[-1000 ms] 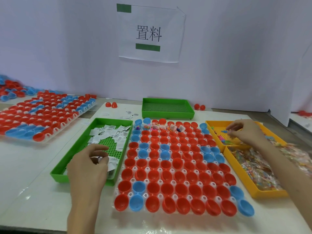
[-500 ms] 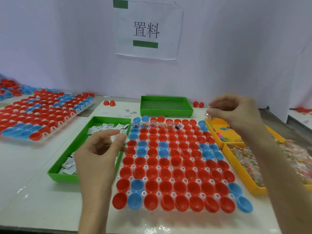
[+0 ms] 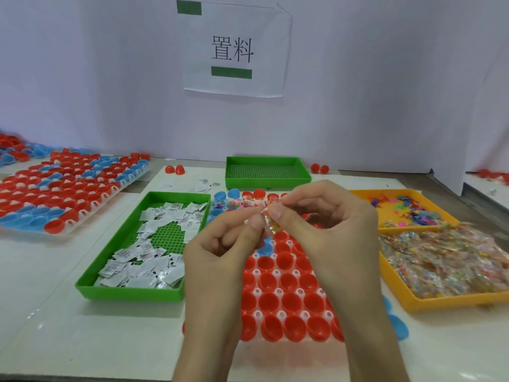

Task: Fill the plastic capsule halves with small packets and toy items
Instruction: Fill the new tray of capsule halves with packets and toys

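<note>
A white rack of red and blue capsule halves (image 3: 286, 296) lies in front of me; a few halves in its far row hold small items. Above the rack my left hand (image 3: 223, 244) and my right hand (image 3: 322, 216) meet, both pinching one small clear packet of coloured bits (image 3: 268, 221) between thumb and fingertips. A green tray of white paper packets (image 3: 143, 244) sits to the left. To the right, a yellow tray of small toy pieces (image 3: 399, 208) stands behind a yellow tray of clear bead packets (image 3: 446, 266).
An empty green tray (image 3: 267, 172) stands behind the rack. A second rack of capsule halves (image 3: 63, 188) lies at far left. Loose red halves (image 3: 175, 169) and stray paper packets (image 3: 205, 183) lie near the back wall, which carries a paper sign (image 3: 234, 49).
Both hands have left their trays and come together above the rack. The right hand carried a clear packet from the yellow trays; now both hands pinch it.
</note>
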Tool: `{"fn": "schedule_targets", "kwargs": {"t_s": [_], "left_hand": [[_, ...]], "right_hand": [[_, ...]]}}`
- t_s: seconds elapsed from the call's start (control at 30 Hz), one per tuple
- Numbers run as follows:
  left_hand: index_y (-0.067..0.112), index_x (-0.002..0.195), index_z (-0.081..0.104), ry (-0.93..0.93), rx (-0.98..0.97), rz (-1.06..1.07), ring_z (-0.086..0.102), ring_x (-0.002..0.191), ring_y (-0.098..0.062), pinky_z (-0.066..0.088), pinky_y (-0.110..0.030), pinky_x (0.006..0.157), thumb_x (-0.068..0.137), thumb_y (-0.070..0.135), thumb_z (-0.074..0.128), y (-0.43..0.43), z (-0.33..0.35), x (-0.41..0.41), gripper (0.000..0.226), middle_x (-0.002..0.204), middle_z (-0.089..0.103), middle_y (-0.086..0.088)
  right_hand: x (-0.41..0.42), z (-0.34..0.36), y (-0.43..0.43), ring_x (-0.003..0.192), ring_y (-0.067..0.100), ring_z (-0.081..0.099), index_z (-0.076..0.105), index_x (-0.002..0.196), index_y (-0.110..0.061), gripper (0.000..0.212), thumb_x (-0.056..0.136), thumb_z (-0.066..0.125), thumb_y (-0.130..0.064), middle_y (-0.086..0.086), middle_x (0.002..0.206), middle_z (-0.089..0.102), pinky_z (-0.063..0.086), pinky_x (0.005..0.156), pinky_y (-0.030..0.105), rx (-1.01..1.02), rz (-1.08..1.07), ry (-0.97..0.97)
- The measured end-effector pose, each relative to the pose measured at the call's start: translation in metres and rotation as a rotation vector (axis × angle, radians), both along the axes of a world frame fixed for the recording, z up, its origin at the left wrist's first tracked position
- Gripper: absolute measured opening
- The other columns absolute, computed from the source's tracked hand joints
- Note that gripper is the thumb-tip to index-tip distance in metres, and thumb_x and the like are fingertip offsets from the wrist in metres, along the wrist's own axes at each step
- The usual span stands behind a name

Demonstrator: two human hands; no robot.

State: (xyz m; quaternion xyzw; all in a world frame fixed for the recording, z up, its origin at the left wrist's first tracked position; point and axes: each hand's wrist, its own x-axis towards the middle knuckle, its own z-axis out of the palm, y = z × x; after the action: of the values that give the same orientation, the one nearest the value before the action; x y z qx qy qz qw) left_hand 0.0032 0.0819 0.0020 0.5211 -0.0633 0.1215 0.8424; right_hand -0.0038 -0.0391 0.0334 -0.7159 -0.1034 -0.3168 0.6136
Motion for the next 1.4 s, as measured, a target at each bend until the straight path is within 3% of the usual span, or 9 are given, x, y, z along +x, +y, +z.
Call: {"fn": "schedule_targets", "kwargs": {"t_s": [0.17, 0.47, 0.57, 0.7, 0.8, 0.87, 1.0, 1.2, 1.4], "left_hand": [[0.025, 0.095, 0.082, 0.02, 0.025, -0.109, 0.074, 0.092, -0.017, 0.058, -0.021, 0.076, 0.083, 0.035, 0.069, 0.002, 0.004, -0.002, 0.02, 0.096, 0.078, -0.009], [0.026, 0.104, 0.079, -0.003, 0.078, -0.188, 0.077, 0.087, -0.018, 0.056, -0.017, 0.074, 0.067, 0.023, 0.074, 0.007, 0.005, -0.002, 0.037, 0.089, 0.079, -0.012], [0.02, 0.099, 0.079, 0.024, 0.047, -0.148, 0.077, 0.082, -0.019, 0.057, -0.018, 0.073, 0.064, 0.023, 0.074, 0.011, 0.003, 0.001, 0.036, 0.084, 0.078, -0.012], [0.013, 0.097, 0.076, 0.043, 0.014, -0.112, 0.075, 0.081, -0.019, 0.057, -0.019, 0.071, 0.063, 0.019, 0.074, 0.014, 0.001, 0.004, 0.035, 0.082, 0.077, -0.013], [0.019, 0.086, 0.08, 0.04, -0.022, -0.113, 0.074, 0.077, -0.012, 0.055, -0.016, 0.067, 0.057, 0.023, 0.075, 0.013, 0.004, 0.005, 0.029, 0.079, 0.077, -0.007], [0.024, 0.079, 0.081, 0.032, -0.042, -0.118, 0.073, 0.075, -0.01, 0.054, -0.015, 0.065, 0.055, 0.023, 0.075, 0.012, 0.005, 0.004, 0.024, 0.076, 0.076, -0.003], [0.018, 0.076, 0.08, 0.047, -0.062, -0.108, 0.072, 0.075, -0.011, 0.055, -0.016, 0.066, 0.055, 0.019, 0.075, 0.014, 0.003, 0.005, 0.022, 0.076, 0.075, -0.005], [0.023, 0.077, 0.083, 0.033, -0.038, -0.088, 0.075, 0.083, -0.011, 0.054, -0.014, 0.068, 0.049, 0.029, 0.078, 0.015, 0.007, 0.003, 0.029, 0.086, 0.079, -0.006], [0.021, 0.08, 0.082, 0.046, 0.043, -0.102, 0.072, 0.079, -0.015, 0.057, -0.02, 0.072, 0.047, 0.015, 0.092, 0.015, 0.003, 0.004, 0.034, 0.086, 0.078, -0.005]], "right_hand": [[0.0, -0.006, -0.002, 0.072, 0.01, 0.068, 0.072, 0.078, -0.025, 0.016, 0.075, 0.084, -0.015, -0.013, 0.075, 0.072, 0.048, 0.062, 0.012, -0.061, -0.064, -0.03], [0.008, -0.015, -0.015, 0.08, 0.014, 0.068, 0.073, 0.091, -0.028, 0.006, 0.09, 0.074, -0.022, -0.009, 0.087, 0.073, 0.053, 0.071, 0.023, -0.141, 0.034, 0.025], [0.03, -0.013, -0.056, 0.07, 0.012, 0.067, 0.073, 0.085, -0.028, 0.009, 0.093, 0.069, -0.026, -0.008, 0.079, 0.072, 0.055, 0.067, 0.023, -0.23, -0.121, 0.042], [0.093, -0.016, -0.141, 0.08, 0.014, 0.066, 0.074, 0.087, -0.024, 0.008, 0.092, 0.068, -0.022, -0.001, 0.09, 0.075, 0.05, 0.073, 0.029, -0.505, -0.404, 0.405], [0.122, -0.036, -0.188, 0.096, 0.021, 0.064, 0.076, 0.096, -0.014, 0.011, 0.088, 0.074, -0.021, 0.008, 0.106, 0.073, 0.048, 0.083, 0.031, -0.787, -0.365, 0.823], [0.127, -0.051, -0.198, 0.094, 0.023, 0.066, 0.076, 0.089, -0.015, 0.006, 0.084, 0.079, -0.018, 0.008, 0.103, 0.071, 0.055, 0.087, 0.038, -0.791, -0.339, 0.938], [0.128, -0.061, -0.198, 0.083, 0.023, 0.07, 0.075, 0.076, -0.016, 0.011, 0.078, 0.083, -0.009, 0.01, 0.092, 0.072, 0.062, 0.078, 0.044, -0.655, -0.404, 0.873], [0.126, -0.049, -0.2, 0.087, 0.02, 0.065, 0.077, 0.083, -0.017, 0.005, 0.083, 0.079, -0.012, 0.01, 0.096, 0.075, 0.043, 0.073, 0.029, -0.673, -0.54, 0.671], [0.096, -0.019, -0.151, 0.076, 0.006, 0.069, 0.078, 0.079, -0.024, 0.01, 0.08, 0.082, -0.015, -0.007, 0.08, 0.075, 0.053, 0.068, 0.021, -0.549, -0.324, 0.392]]}}
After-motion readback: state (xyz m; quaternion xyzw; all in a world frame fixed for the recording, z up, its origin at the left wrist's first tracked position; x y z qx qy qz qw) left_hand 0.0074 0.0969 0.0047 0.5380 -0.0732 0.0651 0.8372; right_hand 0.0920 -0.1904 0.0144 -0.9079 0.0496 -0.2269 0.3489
